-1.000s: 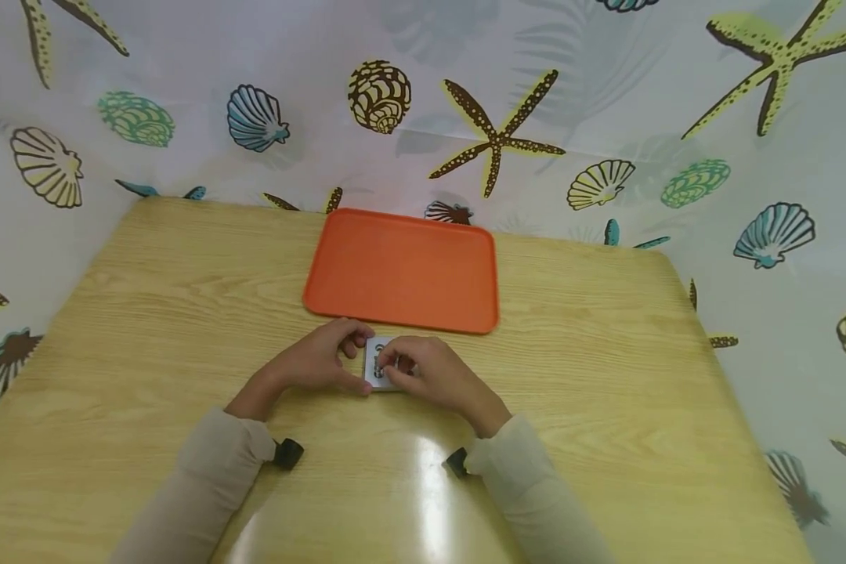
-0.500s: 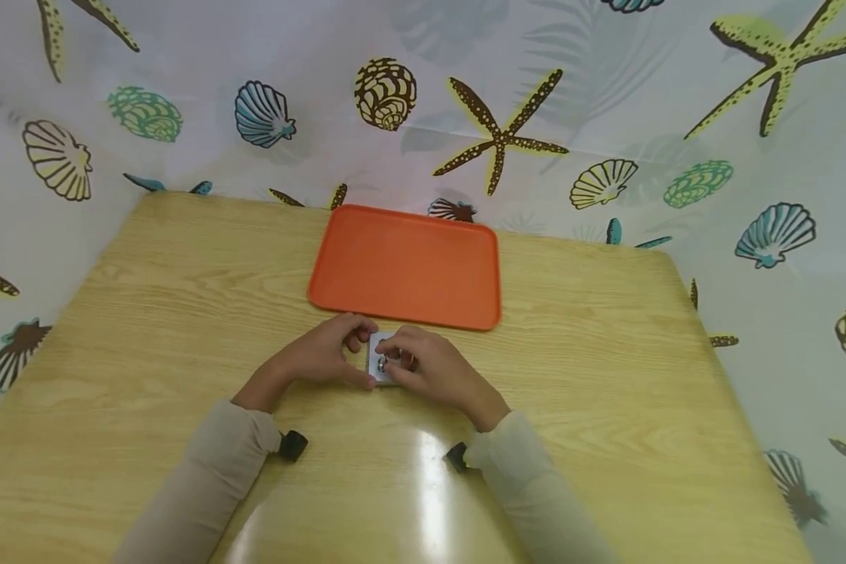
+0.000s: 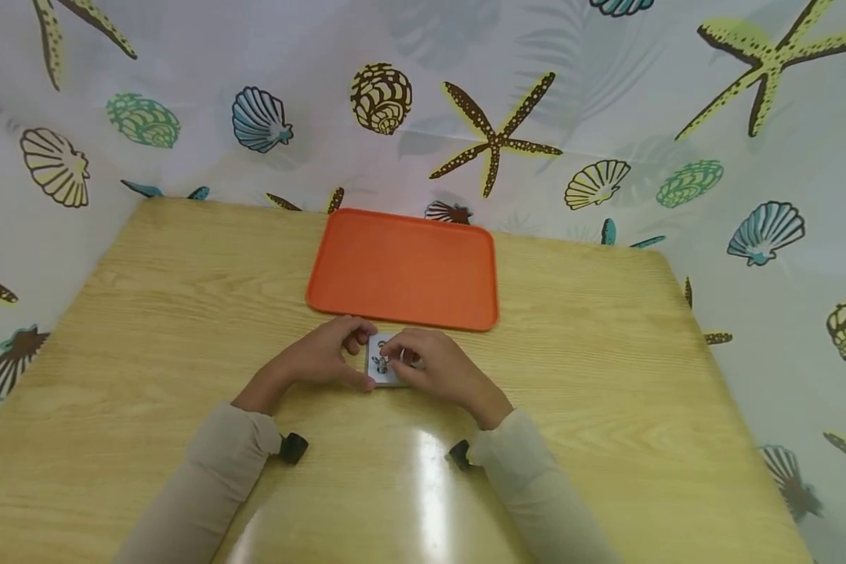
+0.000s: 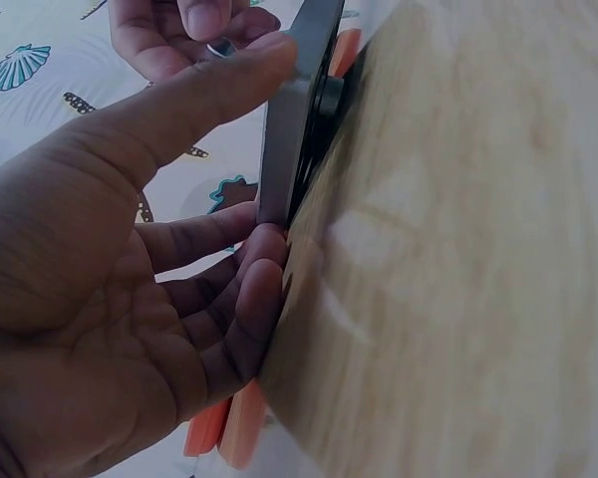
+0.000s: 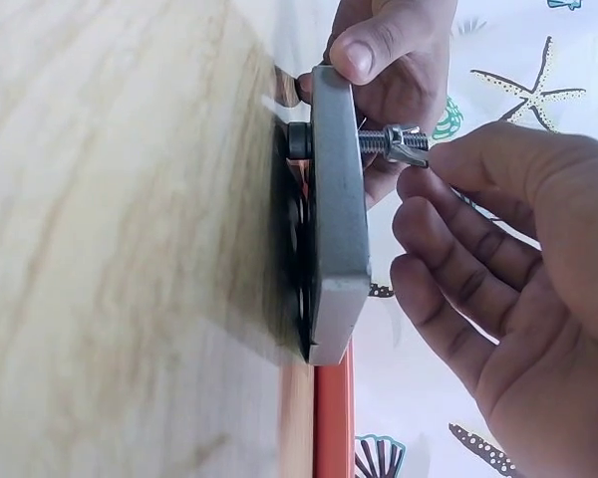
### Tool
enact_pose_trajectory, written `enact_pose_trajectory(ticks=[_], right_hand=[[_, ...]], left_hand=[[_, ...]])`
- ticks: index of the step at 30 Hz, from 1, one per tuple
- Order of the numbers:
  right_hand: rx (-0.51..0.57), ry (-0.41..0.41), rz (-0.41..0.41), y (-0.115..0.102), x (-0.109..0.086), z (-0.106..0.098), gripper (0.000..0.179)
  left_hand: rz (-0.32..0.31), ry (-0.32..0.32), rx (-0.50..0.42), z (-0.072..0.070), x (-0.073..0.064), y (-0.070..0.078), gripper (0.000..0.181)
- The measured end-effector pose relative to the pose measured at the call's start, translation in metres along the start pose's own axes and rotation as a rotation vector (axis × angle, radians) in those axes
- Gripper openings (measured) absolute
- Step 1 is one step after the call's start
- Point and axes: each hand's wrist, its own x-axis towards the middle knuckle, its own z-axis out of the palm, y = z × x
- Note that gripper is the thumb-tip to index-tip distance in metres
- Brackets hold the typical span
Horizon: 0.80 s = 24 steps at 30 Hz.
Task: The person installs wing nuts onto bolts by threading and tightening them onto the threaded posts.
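A grey metal plate point(image 5: 339, 229) with a bolt point(image 5: 372, 141) through it stands slightly raised off the table in the right wrist view, the bolt's black head underneath. On the threaded end sits a wing nut point(image 5: 404, 147), also visible on the plate in the head view. My right hand point(image 3: 433, 368) pinches the wing nut between thumb and forefinger, the other fingers loosely bent beside it. My left hand point(image 3: 324, 356) grips the plate's left side, thumb on the near edge and fingers at the far edge. Part of the plate is hidden under my right hand.
An orange tray point(image 3: 405, 270) lies just beyond the plate on the wood-grain table point(image 3: 606, 376). Behind and beside the table hangs a white cloth point(image 3: 430, 94) printed with shells and starfish. Black wrist cameras sit at both sleeves.
The wing nut has turned on its bolt, and my right fingers have shifted slightly around it. My left hand keeps its grip on the plate.
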Motion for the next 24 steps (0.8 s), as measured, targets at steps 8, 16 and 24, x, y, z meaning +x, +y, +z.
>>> enact_pose_trajectory(ticks=[8, 16, 24], right_hand=[[0.034, -0.032, 0.025, 0.0001, 0.0025, -0.0025, 0.019], [0.016, -0.020, -0.016, -0.0014, 0.0053, -0.0035, 0.026], [-0.041, -0.009, 0.023, -0.0007, 0.0000, 0.0003, 0.022]], left_hand=[[-0.010, -0.005, -0.008, -0.0015, 0.0004, 0.0037, 0.081], [0.012, 0.007, 0.007, -0.0042, 0.0024, 0.0060, 0.080], [0.013, -0.002, 0.005, -0.0012, 0.0010, 0.0066, 0.078]])
